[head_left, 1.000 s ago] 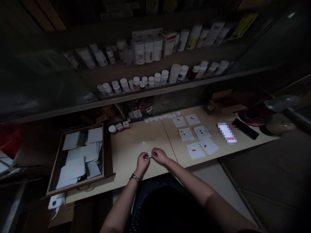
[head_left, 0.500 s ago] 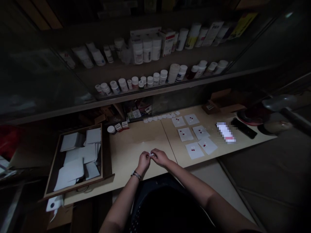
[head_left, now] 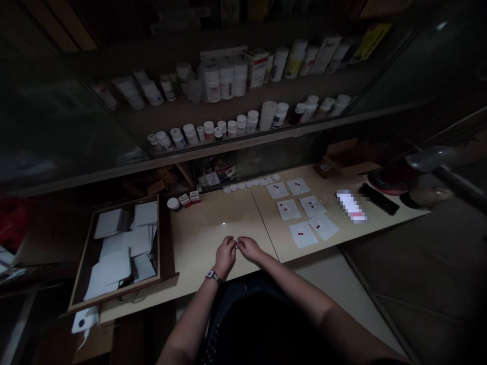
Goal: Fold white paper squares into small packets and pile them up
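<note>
My left hand (head_left: pixel 225 254) and my right hand (head_left: pixel 249 247) meet over the front middle of the desk, fingertips almost touching. Both are closed, pinching a small white folded paper (head_left: pixel 236 246) between them; the fingers hide most of it. To the right, several white paper squares (head_left: pixel 302 242) lie flat in two columns, bearing red and whitish pills. Along the back of the desk runs a row of small folded paper packets (head_left: pixel 251 184).
On the left an open wooden drawer (head_left: pixel 159 238) holds stacks of white paper (head_left: pixel 110 274). A white-capped jar (head_left: pixel 174 204) and small boxes (head_left: pixel 195 196) stand behind. Rightward are a black phone (head_left: pixel 378 199) and an open cardboard box (head_left: pixel 327 168). Medicine bottles (head_left: pixel 252 121) line the shelves above.
My fingers have shifted slightly around the folded paper, and less of it shows now. The whole view has moved a little; the things on the desk stay in place.
</note>
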Motion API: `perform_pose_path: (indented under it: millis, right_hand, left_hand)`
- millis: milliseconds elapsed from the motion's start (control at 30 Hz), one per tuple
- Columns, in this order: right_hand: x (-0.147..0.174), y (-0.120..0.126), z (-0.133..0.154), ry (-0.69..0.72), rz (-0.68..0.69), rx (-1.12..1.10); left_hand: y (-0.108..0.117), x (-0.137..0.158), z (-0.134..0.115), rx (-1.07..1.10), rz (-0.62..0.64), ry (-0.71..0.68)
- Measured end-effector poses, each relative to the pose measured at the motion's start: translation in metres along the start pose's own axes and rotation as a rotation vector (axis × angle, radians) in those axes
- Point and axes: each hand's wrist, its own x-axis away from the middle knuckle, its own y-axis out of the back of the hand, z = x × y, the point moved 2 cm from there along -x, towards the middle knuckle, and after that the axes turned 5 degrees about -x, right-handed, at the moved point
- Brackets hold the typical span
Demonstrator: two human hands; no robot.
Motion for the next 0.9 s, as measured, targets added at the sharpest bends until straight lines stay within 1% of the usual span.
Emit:
perform_pose_path:
  millis: [167, 333, 433, 533, 633, 767, 900]
  right_hand:
    - [0.002, -0.001, -0.003, 0.028, 0.008, 0.004]
    - [0.004, -0.003, -0.008, 0.066, -0.032, -0.069]
    - [0.005, -0.002, -0.007, 0.083, -0.020, -0.111]
    - [0.007, 0.003, -0.005, 0.084, 0.010, -0.134]
    - [0.011, 0.009, -0.002, 0.110, 0.009, -0.151]
    - [0.013, 0.013, -0.001, 0.154, 0.023, -0.092]
    - [0.008, 0.011, 0.000, 0.119, 0.055, 0.028]
  left_hand:
    - [0.002, -0.001, 0.000, -0.025, 0.043, -0.045]
    - [0.002, -0.004, 0.000, -0.030, 0.102, -0.043]
    - [-0.001, -0.003, 0.000, -0.047, 0.143, -0.051]
    - [-0.003, -0.002, -0.001, -0.065, 0.133, -0.030]
    - [-0.005, -0.002, -0.003, -0.075, 0.130, 0.006]
    - [-0.005, -0.005, -0.004, -0.080, 0.175, -0.002]
    - [-0.004, -0.007, -0.003, -0.072, 0.196, -0.004]
